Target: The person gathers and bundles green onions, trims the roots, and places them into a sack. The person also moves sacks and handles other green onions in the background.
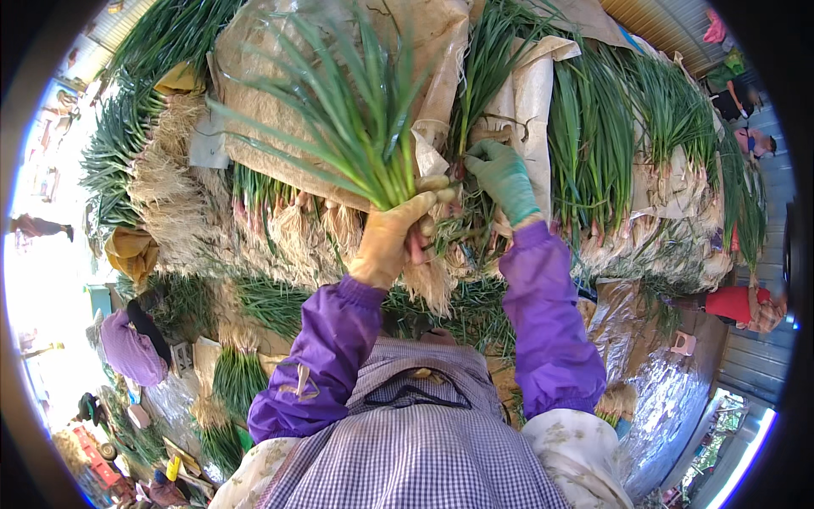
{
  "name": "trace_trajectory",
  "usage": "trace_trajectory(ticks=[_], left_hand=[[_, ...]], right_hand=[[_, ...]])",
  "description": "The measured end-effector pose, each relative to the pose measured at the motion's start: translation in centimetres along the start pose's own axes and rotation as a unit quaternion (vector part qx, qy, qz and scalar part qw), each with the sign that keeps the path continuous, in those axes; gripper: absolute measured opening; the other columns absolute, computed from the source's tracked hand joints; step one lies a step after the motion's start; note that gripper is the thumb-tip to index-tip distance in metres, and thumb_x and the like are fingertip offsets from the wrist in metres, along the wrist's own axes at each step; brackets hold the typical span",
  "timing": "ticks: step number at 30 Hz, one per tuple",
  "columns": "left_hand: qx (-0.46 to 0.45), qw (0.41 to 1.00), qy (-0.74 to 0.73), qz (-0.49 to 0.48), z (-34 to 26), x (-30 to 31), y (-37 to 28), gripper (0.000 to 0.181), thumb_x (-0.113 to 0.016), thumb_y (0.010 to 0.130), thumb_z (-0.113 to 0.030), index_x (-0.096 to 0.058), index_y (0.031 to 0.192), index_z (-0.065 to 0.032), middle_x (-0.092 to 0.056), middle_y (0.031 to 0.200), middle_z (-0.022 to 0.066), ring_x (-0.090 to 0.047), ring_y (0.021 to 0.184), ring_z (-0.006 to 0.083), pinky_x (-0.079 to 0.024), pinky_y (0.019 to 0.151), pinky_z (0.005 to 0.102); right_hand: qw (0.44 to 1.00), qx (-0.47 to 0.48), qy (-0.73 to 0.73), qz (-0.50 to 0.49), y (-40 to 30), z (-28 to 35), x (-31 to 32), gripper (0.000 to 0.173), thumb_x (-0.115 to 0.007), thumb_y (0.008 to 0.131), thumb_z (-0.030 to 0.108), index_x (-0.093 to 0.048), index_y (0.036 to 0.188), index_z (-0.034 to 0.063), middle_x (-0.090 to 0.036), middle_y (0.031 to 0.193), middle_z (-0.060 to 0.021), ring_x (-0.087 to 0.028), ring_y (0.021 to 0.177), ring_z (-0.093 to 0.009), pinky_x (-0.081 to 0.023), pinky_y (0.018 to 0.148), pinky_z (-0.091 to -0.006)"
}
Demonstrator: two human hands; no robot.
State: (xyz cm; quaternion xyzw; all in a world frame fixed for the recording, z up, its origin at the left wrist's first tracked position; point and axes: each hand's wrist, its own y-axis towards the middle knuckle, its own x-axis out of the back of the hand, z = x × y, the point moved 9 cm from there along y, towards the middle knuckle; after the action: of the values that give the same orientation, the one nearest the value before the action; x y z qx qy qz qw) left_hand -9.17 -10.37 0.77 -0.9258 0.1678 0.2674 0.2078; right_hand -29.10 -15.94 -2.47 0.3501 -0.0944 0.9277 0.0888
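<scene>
In a yellowish glove, my left hand (397, 235) is closed around a bunch of green garlic plants (375, 159). Their long leaves fan upward and their pinkish stems and pale roots hang below the fist. My right hand (503, 175), in a green glove, is at the lower stems of other green garlic plants (474, 95) lying on the heap; whether its fingers grip a stem is hidden. Woven plastic sheeting (280, 114) lies over part of the heap behind the bunch. Loose leaves and stem scraps are between my two hands.
Rows of rooted green garlic (591, 140) cover the heap to the right, and more lie at the left (114, 165). Tied bundles (238, 375) rest on the floor at lower left. A co-worker (133, 347) is at left, another (731, 305) at right near a small pink stool (683, 343).
</scene>
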Motion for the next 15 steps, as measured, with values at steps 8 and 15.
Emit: trace_trajectory(ticks=[8,15], left_hand=[[0.027,0.997,0.028,-0.060,3.9,2.1,1.4,0.019,-0.069,0.090,-0.022,-0.065,0.090,-0.0037,-0.063,0.065,0.0014,-0.053,0.045,0.0081,-0.039,0.034,0.0224],[0.089,0.995,-0.030,-0.025,5.3,0.1,-1.0,0.022,-0.064,0.093,-0.022,-0.067,0.104,-0.0033,-0.065,0.072,-0.0011,-0.047,0.046,0.0038,-0.035,0.035,0.0196]], right_hand=[[0.983,0.146,0.061,0.092,-5.6,5.4,-1.4,0.017,-0.057,0.092,0.019,-0.065,0.090,0.0041,-0.066,0.074,-0.0117,-0.064,0.065,-0.020,-0.050,0.061,-0.0336],[0.976,0.023,-0.191,-0.100,-4.7,7.1,3.6,0.021,-0.057,0.089,0.027,-0.064,0.094,0.0085,-0.065,0.083,-0.0200,-0.064,0.078,-0.039,-0.051,0.069,-0.0472]])
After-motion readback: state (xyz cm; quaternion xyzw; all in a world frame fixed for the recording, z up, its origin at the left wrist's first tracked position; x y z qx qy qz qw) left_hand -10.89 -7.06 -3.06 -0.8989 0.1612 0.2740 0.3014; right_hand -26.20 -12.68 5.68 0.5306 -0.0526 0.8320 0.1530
